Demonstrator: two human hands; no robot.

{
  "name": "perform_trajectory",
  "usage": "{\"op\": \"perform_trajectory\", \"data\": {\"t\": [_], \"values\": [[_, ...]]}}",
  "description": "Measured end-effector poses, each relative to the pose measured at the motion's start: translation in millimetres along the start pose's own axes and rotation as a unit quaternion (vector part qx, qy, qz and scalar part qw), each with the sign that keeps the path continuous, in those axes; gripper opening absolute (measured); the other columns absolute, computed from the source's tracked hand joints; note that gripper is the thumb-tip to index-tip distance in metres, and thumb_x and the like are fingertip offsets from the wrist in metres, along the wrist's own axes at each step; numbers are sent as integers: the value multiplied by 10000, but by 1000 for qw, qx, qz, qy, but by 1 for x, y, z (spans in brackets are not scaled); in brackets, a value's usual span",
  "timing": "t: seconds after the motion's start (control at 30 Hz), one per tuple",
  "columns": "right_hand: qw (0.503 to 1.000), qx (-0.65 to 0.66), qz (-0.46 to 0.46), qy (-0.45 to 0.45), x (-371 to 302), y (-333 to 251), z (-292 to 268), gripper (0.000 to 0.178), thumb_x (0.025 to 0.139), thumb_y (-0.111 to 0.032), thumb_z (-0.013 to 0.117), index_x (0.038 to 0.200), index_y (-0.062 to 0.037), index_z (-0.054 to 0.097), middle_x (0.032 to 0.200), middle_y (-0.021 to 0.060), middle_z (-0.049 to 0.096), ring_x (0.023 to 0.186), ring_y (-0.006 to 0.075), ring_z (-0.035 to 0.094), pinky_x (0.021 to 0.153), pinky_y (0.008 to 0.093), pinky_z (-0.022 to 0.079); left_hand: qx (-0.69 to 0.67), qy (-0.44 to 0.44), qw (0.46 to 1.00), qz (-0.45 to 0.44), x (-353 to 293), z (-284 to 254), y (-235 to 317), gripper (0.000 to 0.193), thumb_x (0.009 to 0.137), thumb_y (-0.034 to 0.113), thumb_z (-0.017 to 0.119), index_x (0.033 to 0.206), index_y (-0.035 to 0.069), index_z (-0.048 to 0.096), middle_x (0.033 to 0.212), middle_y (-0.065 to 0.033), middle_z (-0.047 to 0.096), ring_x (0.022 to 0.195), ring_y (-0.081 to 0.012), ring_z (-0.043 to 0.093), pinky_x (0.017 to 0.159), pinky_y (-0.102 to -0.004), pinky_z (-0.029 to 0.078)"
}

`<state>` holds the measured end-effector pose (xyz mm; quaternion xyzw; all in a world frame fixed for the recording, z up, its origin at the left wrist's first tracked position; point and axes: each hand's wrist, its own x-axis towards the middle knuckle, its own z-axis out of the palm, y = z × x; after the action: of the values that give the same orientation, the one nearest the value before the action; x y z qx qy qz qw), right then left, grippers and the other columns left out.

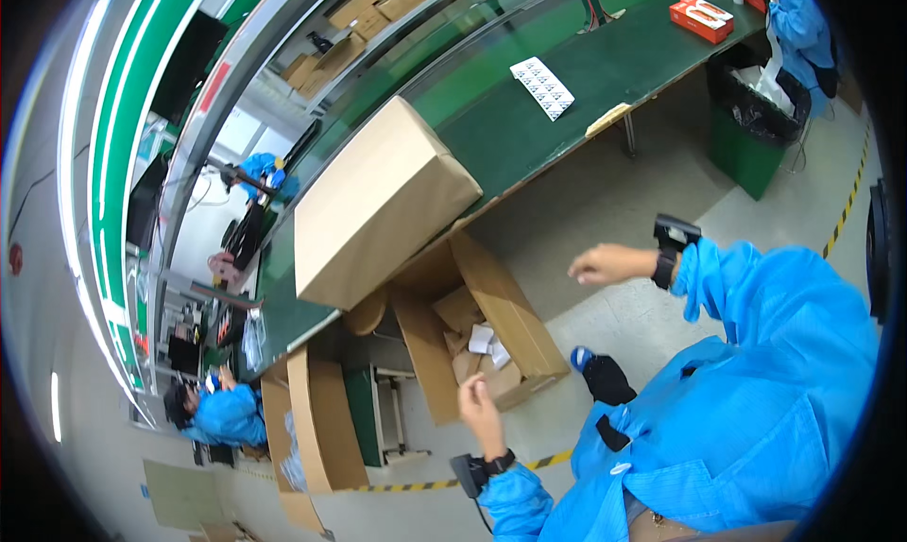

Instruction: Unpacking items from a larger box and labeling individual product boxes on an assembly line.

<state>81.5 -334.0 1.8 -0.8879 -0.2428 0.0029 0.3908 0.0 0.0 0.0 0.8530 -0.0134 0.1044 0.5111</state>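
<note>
My left hand [482,414] hangs in the air by the near side of an open cardboard box [515,306] on the floor. Its fingers are loosely bent and nothing shows in them. Further right and higher, my right hand [612,263] floats over the floor, its fingers half stretched and holding nothing. Inside the box lie brown cardboard pieces and a few white papers [489,344]. A large closed brown carton [383,202] rests on the green workbench [482,117], beyond both hands and touching neither.
A white printed sheet [543,86] and red-white boxes [701,18] lie along the bench. A green bin [751,145] with a black liner stands at right, near a co-worker's blue sleeve [801,22]. Another open carton [326,429] and a co-worker [227,414] are at left.
</note>
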Motion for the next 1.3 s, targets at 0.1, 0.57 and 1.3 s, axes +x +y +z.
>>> {"op": "perform_trajectory", "data": {"t": [0.1,0.57,1.3], "values": [[1000,19,3,10,62,44,-43,221,778,-203,482,909,-41,556,833,129,594,787,277,569,704,343,444,60,66,993,80,93,18,9,131,799,72,461,860,-15,538,876,-110,518,849,-213,495,782,-305,378],[952,220,121,176,451,190,-123,278,772,-189,507,979,-6,536,903,109,564,813,200,527,719,294,422,270,45,939,207,460,47,26,188,779,66,461,948,-3,504,1068,-195,421,1031,-325,390,870,-388,305],[943,249,196,100,580,221,-148,563,750,-469,479,849,80,546,712,161,565,711,264,562,650,332,425,255,78,962,56,474,82,55,186,777,82,426,895,-39,504,1097,-202,467,1011,-313,437,841,-371,346]]}}
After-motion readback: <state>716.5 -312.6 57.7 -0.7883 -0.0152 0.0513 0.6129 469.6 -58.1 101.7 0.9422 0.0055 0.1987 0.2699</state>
